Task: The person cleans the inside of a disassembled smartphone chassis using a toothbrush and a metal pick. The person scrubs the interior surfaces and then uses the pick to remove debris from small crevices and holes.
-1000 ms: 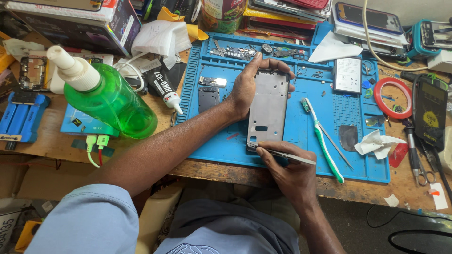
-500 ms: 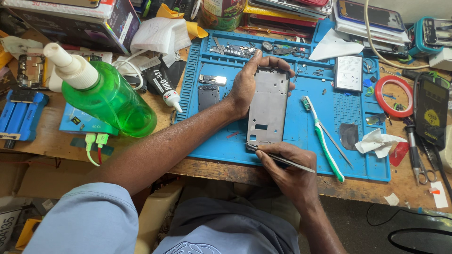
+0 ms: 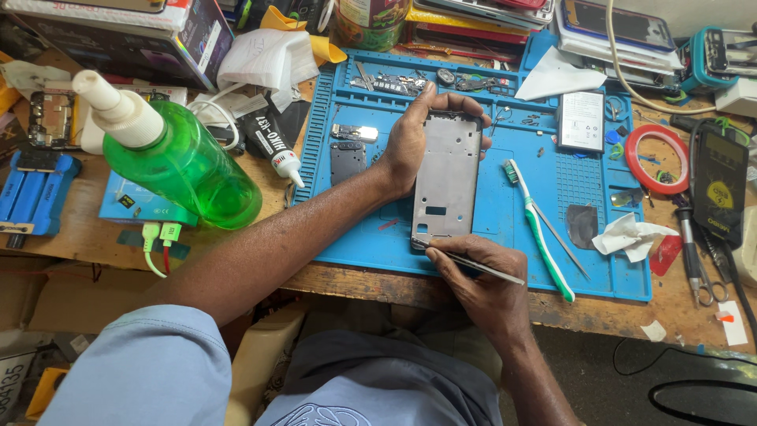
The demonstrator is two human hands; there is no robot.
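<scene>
Grey phone frame [image 3: 446, 181] flat on mat (bare inside up), thin metal tool [image 3: 473, 264] at its lower edge

Your one head camera looks steeply down, close over the table [image 3: 71, 237] (its near edge), toward your own lap.

A green spray bottle [image 3: 185, 170], toothbrush [image 3: 542, 233], red tape ring [image 3: 658, 158] and glue tube [image 3: 272, 146] lie about.

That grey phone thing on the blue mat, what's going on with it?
A person is working on a bare phone frame lying on a blue mat. The left hand holds the frame steady at its top end. The right hand holds thin tweezers, their tip touching the frame's bottom edge. A toothbrush lies beside it, and a green bottle stands to the left.
</scene>
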